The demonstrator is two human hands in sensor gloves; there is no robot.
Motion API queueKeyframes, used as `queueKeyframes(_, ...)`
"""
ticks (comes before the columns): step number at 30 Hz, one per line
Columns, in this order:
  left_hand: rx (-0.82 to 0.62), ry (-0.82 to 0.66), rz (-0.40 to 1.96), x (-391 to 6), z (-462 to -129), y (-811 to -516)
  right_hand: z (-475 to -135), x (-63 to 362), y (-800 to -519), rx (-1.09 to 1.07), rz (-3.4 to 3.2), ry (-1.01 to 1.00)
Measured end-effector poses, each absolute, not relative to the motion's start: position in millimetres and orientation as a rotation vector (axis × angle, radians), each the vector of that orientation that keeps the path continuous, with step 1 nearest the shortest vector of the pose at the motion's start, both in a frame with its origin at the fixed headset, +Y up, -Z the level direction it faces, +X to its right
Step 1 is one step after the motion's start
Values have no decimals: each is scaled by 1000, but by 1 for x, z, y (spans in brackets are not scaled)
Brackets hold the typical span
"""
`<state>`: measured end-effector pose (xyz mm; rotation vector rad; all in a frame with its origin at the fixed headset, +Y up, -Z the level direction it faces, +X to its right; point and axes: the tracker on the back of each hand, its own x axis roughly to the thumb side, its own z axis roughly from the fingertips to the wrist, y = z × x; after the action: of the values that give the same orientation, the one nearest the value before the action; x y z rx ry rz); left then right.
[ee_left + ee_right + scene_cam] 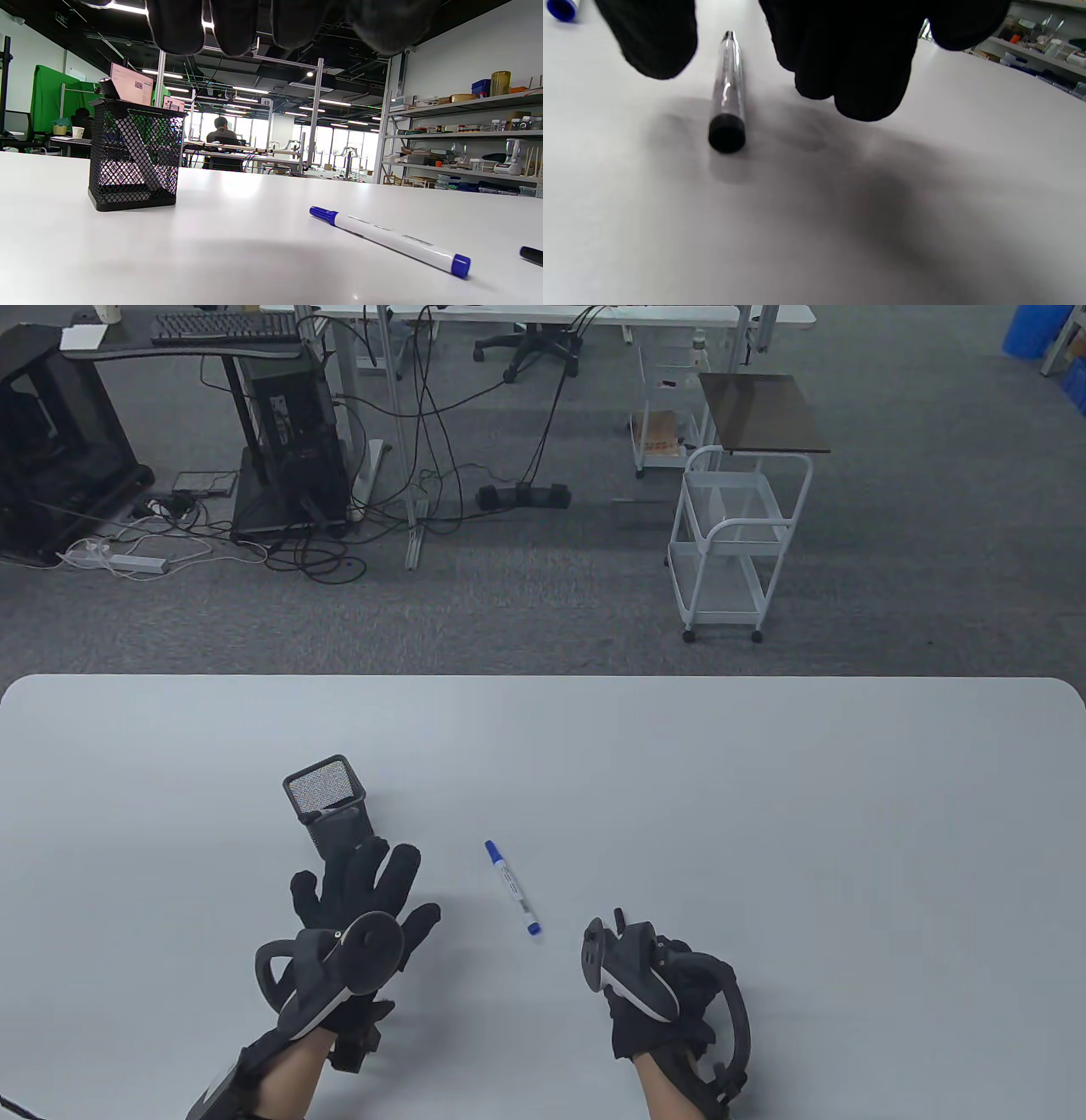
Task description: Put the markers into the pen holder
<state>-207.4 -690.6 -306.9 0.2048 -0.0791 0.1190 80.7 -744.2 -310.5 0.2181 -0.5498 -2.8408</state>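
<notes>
Black marker (727, 91) lies on table under right fingers (865, 67), untouched; fingers spread.

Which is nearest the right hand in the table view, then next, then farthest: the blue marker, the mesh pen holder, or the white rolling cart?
1. Blue marker, lying on the table just left of the right hand.
2. Mesh pen holder, farther left, by the left hand.
3. White rolling cart, on the carpet beyond the table.
</notes>
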Motion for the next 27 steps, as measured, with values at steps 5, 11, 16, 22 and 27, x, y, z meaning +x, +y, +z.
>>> queueKeyframes(5,201,-74,121,-208,-307,-691,-310,83,-751,252,-2835,-612)
queueKeyframes(11,192,-78,113,-206,-307,-691,-309,82,-751,291,-2885,-590)
queueKeyframes(16,188,-79,103,-205,-307,-692,-309,83,-751,309,-2915,-583)
queueKeyframes(22,188,-77,95,-204,-307,-693,-308,81,-752,326,-2941,-552)
queueKeyframes(27,189,-79,88,-203,-307,-693,-308,79,-751,297,-2947,-542)
